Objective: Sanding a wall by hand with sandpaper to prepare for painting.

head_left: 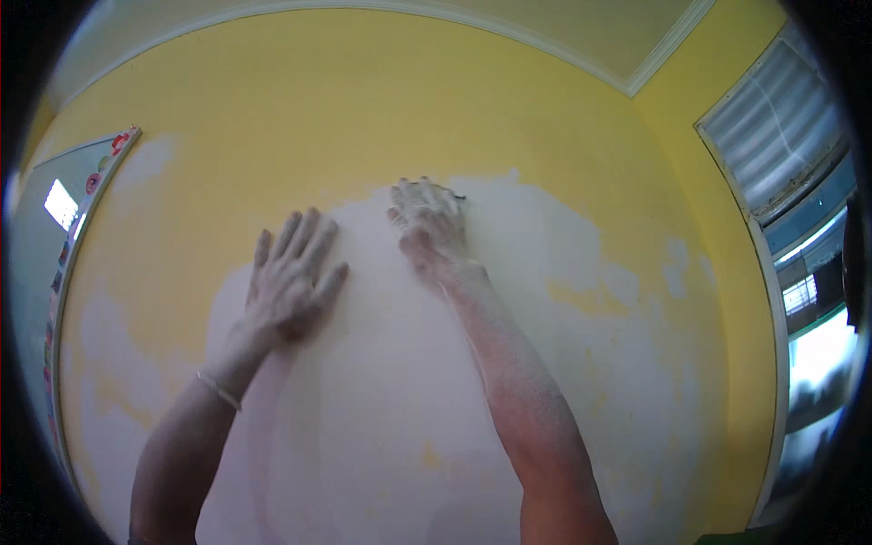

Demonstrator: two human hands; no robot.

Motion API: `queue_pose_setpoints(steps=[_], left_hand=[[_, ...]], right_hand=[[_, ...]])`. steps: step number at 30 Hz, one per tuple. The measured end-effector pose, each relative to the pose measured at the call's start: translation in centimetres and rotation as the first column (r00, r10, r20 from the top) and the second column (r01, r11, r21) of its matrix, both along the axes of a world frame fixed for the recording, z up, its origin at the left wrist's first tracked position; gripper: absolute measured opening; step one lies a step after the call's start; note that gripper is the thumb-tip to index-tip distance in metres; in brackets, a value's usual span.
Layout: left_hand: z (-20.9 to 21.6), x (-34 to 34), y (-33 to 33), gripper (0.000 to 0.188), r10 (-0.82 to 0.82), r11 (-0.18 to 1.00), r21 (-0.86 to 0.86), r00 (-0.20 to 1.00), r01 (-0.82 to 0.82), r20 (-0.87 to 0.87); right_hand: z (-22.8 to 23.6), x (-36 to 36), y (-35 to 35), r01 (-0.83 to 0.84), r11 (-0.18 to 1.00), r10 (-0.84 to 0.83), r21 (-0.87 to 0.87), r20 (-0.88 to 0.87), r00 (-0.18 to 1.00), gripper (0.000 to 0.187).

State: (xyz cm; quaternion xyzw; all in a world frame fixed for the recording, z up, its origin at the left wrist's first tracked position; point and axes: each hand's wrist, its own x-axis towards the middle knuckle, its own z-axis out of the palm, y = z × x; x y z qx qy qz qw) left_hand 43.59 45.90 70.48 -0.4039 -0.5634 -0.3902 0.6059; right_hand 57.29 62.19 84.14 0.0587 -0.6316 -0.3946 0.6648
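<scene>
Both my arms reach up to a yellow wall with a broad whitish patch over its middle. My left hand is open, its fingers spread and its palm toward the wall at the patch's left edge. Farther up and to the right, my right hand presses a piece of sandpaper flat against the wall near the patch's top edge. Only a thin dark edge of the sandpaper shows past the fingers; the palm hides the rest. Pale dust coats my right hand and forearm.
At the left hangs a mirror-like panel in a white frame with colourful stickers. A louvred window with a corrugated sheet is set in the right wall. White moulding runs along the ceiling. Smaller whitish patches mark the yellow paint.
</scene>
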Motion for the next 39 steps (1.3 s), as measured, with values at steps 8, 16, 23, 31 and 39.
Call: queue_pose_setpoints(steps=[8,16,23,31,39], left_hand=[[2.0,-1.8,-2.0,0.068,0.04,0.999,0.004,0.993,-0.041,0.115],[2.2,-2.6,-1.9,0.068,0.044,0.999,0.025,0.997,-0.046,0.065],[2.4,-3.2,-1.9,0.069,0.045,0.999,-0.007,0.998,-0.044,0.055],[9.8,4.4,4.2,0.07,0.04,0.999,-0.007,0.999,-0.04,0.003],[12.6,13.8,11.6,0.065,-0.064,0.998,-0.007,0.975,0.064,-0.214]], right_hand=[[2.3,10.2,7.1,-0.157,0.969,0.184,-0.193,0.135,0.974,0.051],[4.1,-0.5,0.1,0.235,0.972,-0.234,0.019,-0.048,0.971,0.047],[-1.8,2.4,0.0,0.058,0.995,-0.073,0.079,0.209,0.975,0.043],[-3.1,15.1,6.5,0.107,0.965,-0.106,-0.238,0.017,0.994,0.042],[-4.0,16.0,7.3,0.039,0.96,-0.088,-0.276,-0.166,0.982,0.042]])
